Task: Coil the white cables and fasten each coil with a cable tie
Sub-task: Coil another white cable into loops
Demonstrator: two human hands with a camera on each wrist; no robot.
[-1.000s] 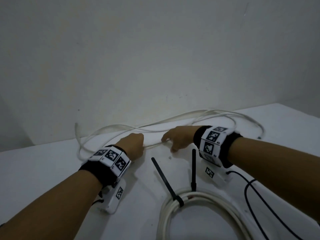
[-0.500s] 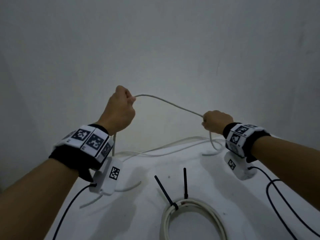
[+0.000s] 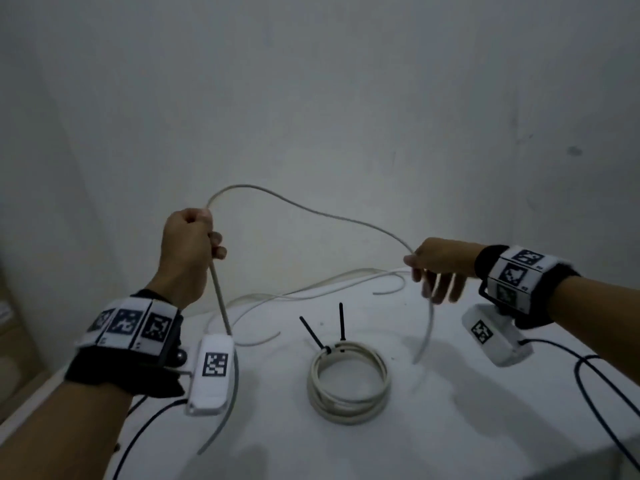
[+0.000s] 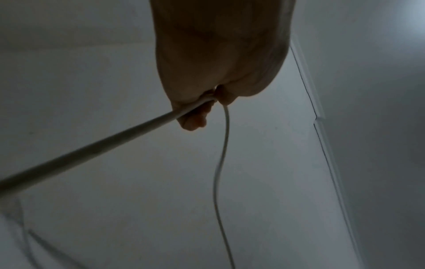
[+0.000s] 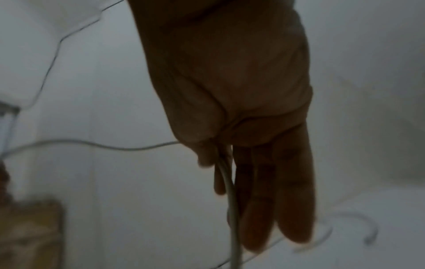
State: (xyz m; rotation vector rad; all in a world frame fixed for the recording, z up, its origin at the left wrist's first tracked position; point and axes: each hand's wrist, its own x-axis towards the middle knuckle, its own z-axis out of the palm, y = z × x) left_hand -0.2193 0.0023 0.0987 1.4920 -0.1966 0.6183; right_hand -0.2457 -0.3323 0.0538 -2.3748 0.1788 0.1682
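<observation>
Left hand raised, fingers curled round the loose white cable; the left wrist view confirms the cable pinched at the fingertips, 1 strand running back past the wrist, the other hanging away. Right hand lower and farther out, pinching the same cable between thumb and first finger, the other fingers hanging straight and relaxed.

Landmark: the finished coil, lying flat on the white table with 2 black cable ties standing up from its far rim.

- The held span arcs in the air above and beyond the coil, long axis running left to right between the 2 hands.
- From the left hand 1 tail drops steeply, passing the wrist camera to the left of the coil.
- From the right hand a short tail curves down to the right of the coil.
- More slack lies on the table beyond the coil, near the wall.

Judgement: 1 coil done, the second just starting. The span lies crosswise, so the loop closes by bringing the right hand's section across to the left; the left is better placed to act as the gathering hand.
</observation>
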